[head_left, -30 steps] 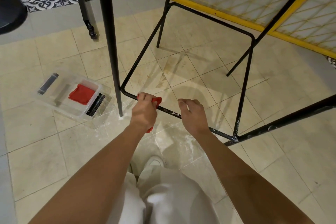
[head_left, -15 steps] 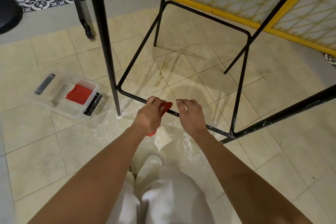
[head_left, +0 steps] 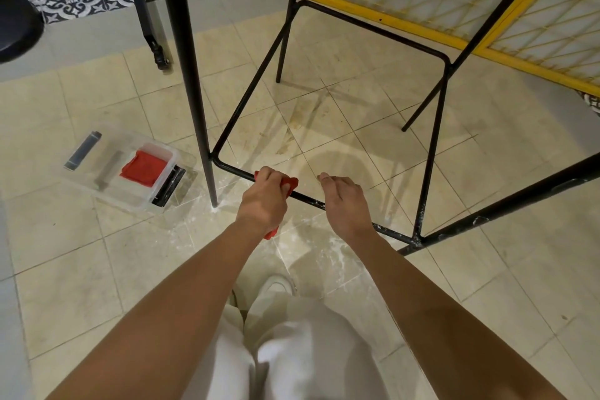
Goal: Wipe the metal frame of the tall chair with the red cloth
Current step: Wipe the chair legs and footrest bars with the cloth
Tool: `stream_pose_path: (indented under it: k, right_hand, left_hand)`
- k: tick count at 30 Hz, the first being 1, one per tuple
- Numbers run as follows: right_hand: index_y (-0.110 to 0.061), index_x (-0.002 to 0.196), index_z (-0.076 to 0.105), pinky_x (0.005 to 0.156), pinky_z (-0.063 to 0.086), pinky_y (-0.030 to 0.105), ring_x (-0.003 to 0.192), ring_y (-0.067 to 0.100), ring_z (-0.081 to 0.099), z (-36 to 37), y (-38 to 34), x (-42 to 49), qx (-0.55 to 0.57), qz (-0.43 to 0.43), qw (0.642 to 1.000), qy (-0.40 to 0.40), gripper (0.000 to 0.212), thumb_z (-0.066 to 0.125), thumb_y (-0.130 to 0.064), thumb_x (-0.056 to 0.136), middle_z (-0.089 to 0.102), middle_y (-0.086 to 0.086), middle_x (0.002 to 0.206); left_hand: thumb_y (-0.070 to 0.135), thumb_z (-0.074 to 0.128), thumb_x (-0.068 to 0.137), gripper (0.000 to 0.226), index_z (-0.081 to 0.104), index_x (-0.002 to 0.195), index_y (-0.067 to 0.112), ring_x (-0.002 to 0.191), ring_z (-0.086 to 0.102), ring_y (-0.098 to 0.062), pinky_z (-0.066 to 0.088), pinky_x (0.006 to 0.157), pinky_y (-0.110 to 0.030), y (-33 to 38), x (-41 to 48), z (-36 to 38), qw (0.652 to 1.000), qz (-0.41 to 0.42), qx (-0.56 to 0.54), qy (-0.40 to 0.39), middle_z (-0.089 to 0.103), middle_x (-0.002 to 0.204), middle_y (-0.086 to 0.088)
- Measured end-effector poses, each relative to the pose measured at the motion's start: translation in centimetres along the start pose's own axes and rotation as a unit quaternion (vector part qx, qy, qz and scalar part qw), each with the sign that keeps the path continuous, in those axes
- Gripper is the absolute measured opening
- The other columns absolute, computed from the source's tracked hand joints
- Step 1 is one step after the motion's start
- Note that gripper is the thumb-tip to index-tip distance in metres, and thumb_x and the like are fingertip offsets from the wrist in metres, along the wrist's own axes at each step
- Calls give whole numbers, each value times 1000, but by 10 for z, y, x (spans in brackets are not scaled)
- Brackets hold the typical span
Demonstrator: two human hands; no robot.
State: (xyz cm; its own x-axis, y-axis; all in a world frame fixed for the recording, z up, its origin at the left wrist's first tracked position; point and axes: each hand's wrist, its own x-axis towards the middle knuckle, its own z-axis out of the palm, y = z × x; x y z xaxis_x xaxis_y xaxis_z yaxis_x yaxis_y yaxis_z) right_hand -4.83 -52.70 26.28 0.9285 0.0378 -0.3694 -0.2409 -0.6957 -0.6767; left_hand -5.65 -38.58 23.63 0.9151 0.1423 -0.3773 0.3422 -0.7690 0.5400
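On the thin black metal rung [head_left: 308, 200], the left hand [head_left: 264, 201] grips the red cloth [head_left: 290, 183]. The right hand [head_left: 347, 204] is relaxed and empty. A clear plastic tub [head_left: 136, 201] holds folded red fabric [head_left: 144, 167].

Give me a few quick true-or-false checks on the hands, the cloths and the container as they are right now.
1. The left hand grips the red cloth on the chair's lower rail. True.
2. The right hand holds another cloth. False: it holds no cloth.
3. A second red cloth lies in the clear container on the floor. True.
4. That container sits to the right of the chair. False: it is to the left.
5. The rail is spotless. False: white specks show along it towards its right corner.
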Motion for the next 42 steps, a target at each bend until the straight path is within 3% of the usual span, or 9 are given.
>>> stream_pose_path:
  k: [4,7,9,15,27,32,35,38,42]
  right_hand:
    - [-15,118,62,102,33,46,117,26,45,8,-2,-1,5,-3,1000,-8,45,31,-40,97,58,7,123]
    - [-15,113,64,100,34,45,113,26,47,15,-3,-2,-6,-13,1000,-6,60,23,-51,88,62,7,117]
    - [-15,114,64,100,34,46,113,27,47,17,-1,-4,-7,-12,1000,-7,52,27,-46,94,60,8,116]
    - [-17,121,60,104,31,42,119,24,43,21,1,-4,-11,-13,1000,-15,42,31,-37,99,57,6,124]
    - [-19,128,55,105,26,36,124,21,38,18,0,-5,-25,-18,999,-23,43,28,-34,100,52,3,132]
    - [-19,128,56,106,26,37,125,21,37,17,-1,-5,-21,-18,999,-22,47,27,-40,98,52,3,133]
    - [-18,128,56,107,25,38,125,21,36,13,-4,-4,-5,-7,1000,-16,43,29,-36,99,50,4,134]
    - [-16,124,58,103,27,37,123,24,38,8,-5,-5,-3,-1,1000,-5,43,29,-35,100,52,7,131]
    - [-11,123,59,99,28,37,121,28,40,-4,-3,-7,-6,8,1000,-4,43,26,-29,101,55,12,128]
  left_hand:
    - [22,41,99,31,52,126,10,105,56,-24,46,88,-36,7,-8,8,995,91,-16,-38,46,125,-5]
    - [18,49,96,31,55,126,13,107,55,-23,42,85,-28,6,-7,5,990,129,-24,-47,50,124,-5]
    - [16,51,94,33,56,127,17,109,54,-20,38,84,-23,0,-5,-1,989,135,-26,-59,51,124,-1]
    - [12,54,93,35,56,125,26,106,56,-15,35,84,-16,-24,-1,-18,996,80,-46,-20,49,122,9]
    - [1,49,92,40,53,129,17,119,45,-20,30,90,-20,-57,10,-51,998,32,-58,20,44,135,1]
    - [-5,40,90,45,47,130,12,119,46,-20,32,90,-19,-40,7,-40,995,-29,-82,40,34,139,0]
    - [-5,39,90,42,45,129,9,115,49,-23,39,88,-21,-27,4,-30,995,-48,-81,21,30,139,-1]
    - [-3,42,91,40,48,128,11,112,52,-28,44,94,-28,-16,1,-21,998,-15,-61,-6,33,136,-4]
    - [-3,41,91,44,44,133,9,102,58,-29,47,87,-27,1,-6,-3,998,17,-41,-54,31,134,-5]
